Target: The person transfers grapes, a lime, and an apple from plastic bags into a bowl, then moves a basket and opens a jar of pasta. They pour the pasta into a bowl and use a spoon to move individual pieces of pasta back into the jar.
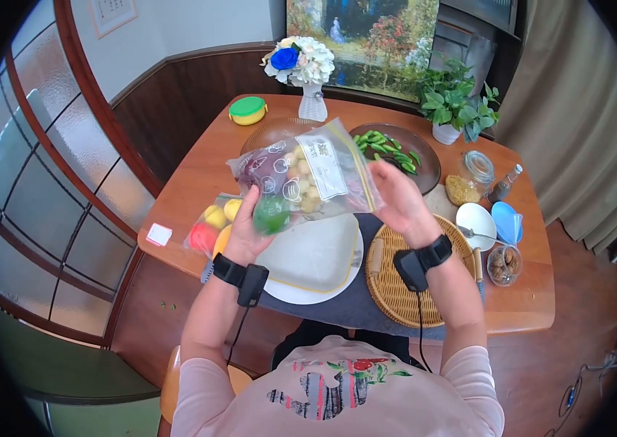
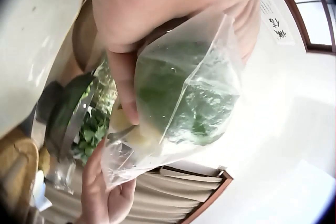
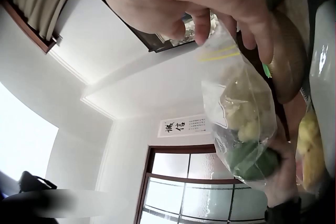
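Note:
A clear zip bag (image 1: 307, 178) with a white label hangs tilted above the table, holding a green item (image 1: 272, 214), pale round pieces and something purple. My left hand (image 1: 245, 231) grips its lower left end, fingers curled round the green part, which fills the left wrist view (image 2: 184, 98). At the yellow-striped zip end, my right hand (image 1: 401, 204) pinches the bag's edge; the right wrist view shows those fingers (image 3: 202, 24) curled at the plastic. Below the bag lies a white tray (image 1: 312, 255) on a white plate.
Left of the tray lies a bag of yellow and red items (image 1: 211, 224). To the right stand a wicker basket (image 1: 403, 291), bowls (image 1: 476, 224) and jars (image 1: 463, 189). Behind are a plate of green peppers (image 1: 428, 149), a flower vase (image 1: 313, 102) and a green-lidded box (image 1: 248, 111).

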`<state>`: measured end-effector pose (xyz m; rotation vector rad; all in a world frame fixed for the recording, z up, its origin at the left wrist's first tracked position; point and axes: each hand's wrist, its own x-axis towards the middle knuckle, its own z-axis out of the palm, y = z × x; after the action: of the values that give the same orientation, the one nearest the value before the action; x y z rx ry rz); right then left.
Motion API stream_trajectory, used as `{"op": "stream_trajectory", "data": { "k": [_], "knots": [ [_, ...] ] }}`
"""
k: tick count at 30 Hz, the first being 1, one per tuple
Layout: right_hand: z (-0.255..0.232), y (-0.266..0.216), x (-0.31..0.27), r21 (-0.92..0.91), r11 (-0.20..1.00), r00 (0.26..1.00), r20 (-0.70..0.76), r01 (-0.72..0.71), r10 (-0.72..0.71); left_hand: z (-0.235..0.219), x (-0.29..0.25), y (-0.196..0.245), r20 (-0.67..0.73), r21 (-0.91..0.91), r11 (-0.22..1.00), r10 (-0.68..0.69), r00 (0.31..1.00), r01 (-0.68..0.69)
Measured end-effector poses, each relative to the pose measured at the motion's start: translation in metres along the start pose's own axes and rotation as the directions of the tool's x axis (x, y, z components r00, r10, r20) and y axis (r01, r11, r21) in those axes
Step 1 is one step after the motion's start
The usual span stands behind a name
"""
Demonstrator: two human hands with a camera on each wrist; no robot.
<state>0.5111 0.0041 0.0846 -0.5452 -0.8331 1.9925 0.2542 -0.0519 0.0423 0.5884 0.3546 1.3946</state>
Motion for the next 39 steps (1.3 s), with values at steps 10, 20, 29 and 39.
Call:
{"op": "stream_trajectory", "data": {
  "k": [10,20,29,39],
  "knots": [
    [-0.059,0.009,-0.093,-0.165,0.985,0.97,-0.241,-0.047,0.006,0.0,0.071,0.071,-0.071,0.586,0.785,0.296,0.953,-0.201],
    [-0.088,0.018,-0.183,-0.137,0.99,0.9,-0.429,0.016,-0.074,-0.002,0.155,0.088,0.078,0.991,0.072,0.381,0.921,-0.113],
    [-0.098,0.03,-0.227,-0.134,0.989,0.864,-0.488,0.069,-0.127,0.042,0.171,0.114,0.402,0.778,-0.61,0.299,0.866,-0.151],
    [-0.104,0.039,-0.243,-0.077,0.99,0.838,-0.527,0.121,-0.143,0.069,0.158,0.109,0.355,0.832,-0.546,0.395,0.847,-0.094]
  ]
}}
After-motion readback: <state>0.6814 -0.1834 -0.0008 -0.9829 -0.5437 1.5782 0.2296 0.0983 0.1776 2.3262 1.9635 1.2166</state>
